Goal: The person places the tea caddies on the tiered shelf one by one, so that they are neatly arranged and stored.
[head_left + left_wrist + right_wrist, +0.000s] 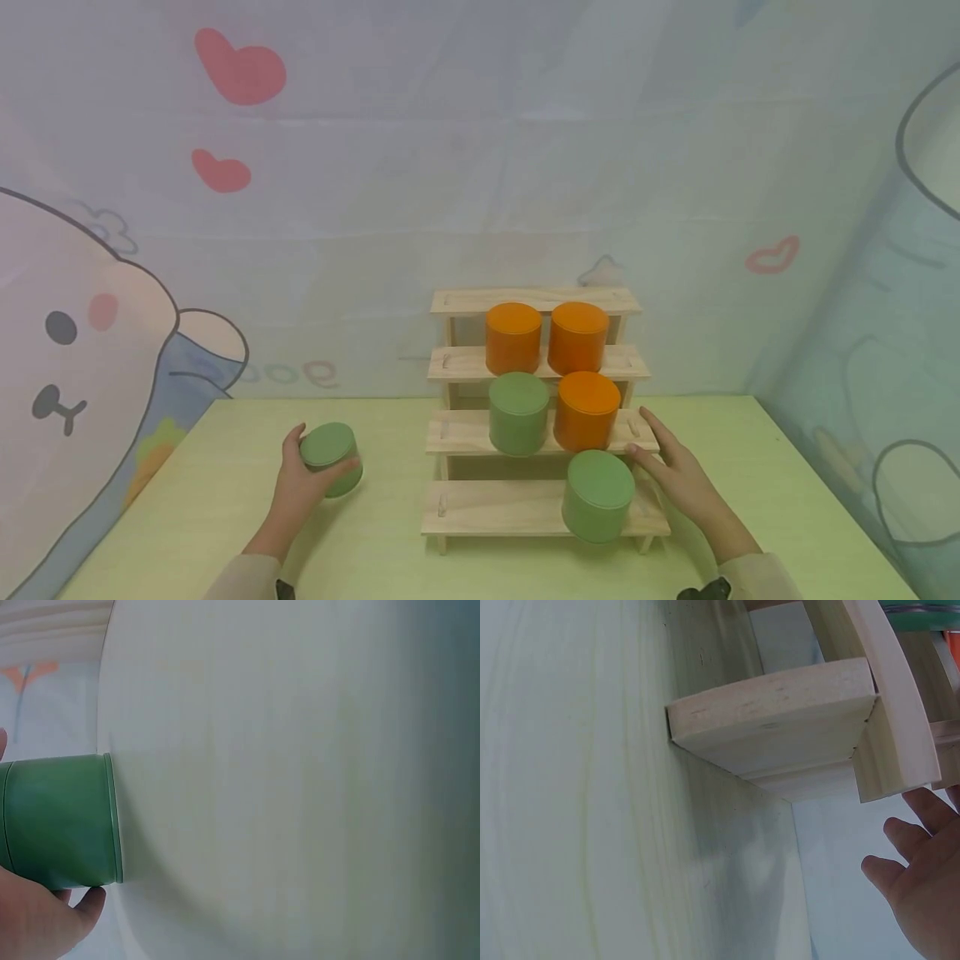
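On the left of the table, my left hand [298, 482] grips a green round canister [330, 450], with thumb and fingers around its sides. In the left wrist view the green canister [60, 821] lies close to the tabletop. My right hand [686, 483] is at the right end of a wooden tiered rack [495, 507], its thumb and fingers extended around a shelf's end. One green canister [597, 497] stands on the lowest shelf at right. The shelf above bears another green canister [518, 415] beside an orange canister [587, 412].
Two more orange canisters, one at left [513, 339] and one at right [578, 339], stand on the third shelf. Behind the table [390, 567] hangs a printed cloth [420, 167] with hearts and a cartoon bear. The cloth also runs along the right side.
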Demonstrator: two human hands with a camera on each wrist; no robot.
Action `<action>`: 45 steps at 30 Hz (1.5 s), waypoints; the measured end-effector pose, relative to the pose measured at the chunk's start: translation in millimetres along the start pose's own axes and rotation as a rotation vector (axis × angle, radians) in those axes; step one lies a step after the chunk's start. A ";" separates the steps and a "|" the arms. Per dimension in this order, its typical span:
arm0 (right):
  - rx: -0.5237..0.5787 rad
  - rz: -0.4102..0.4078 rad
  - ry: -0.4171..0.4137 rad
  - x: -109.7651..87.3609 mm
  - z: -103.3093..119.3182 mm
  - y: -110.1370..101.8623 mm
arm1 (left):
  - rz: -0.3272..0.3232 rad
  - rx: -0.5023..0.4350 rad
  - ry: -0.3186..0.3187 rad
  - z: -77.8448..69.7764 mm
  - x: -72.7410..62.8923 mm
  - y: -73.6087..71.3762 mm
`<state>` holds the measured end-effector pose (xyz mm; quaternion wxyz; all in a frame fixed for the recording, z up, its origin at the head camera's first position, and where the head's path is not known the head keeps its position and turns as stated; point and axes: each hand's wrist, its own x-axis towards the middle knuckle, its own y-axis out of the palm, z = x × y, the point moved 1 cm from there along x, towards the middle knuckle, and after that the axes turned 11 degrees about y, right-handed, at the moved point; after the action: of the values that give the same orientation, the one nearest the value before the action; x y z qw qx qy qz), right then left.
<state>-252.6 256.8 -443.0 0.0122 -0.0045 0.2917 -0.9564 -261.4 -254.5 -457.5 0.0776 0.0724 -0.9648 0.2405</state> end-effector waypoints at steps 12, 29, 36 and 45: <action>0.009 -0.001 -0.001 0.2 0.2 0.2 | 0.022 -0.045 -0.045 5.3 0.9 0.4; -0.001 0.001 0.016 0.9 0.2 -1.1 | 0.022 -0.059 -0.004 -12.1 -3.6 -5.6; -0.007 0.005 0.025 -0.2 1.7 -1.4 | 0.033 -0.050 0.026 -34.6 -12.8 -10.2; -0.003 0.001 0.016 -0.5 1.1 -1.0 | 0.067 -0.078 0.048 -63.8 -35.4 -5.7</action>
<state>-252.1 257.0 -441.6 0.0103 0.0032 0.2932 -0.9560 -218.4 -225.6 -405.8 0.0956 0.0311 -0.9732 0.2070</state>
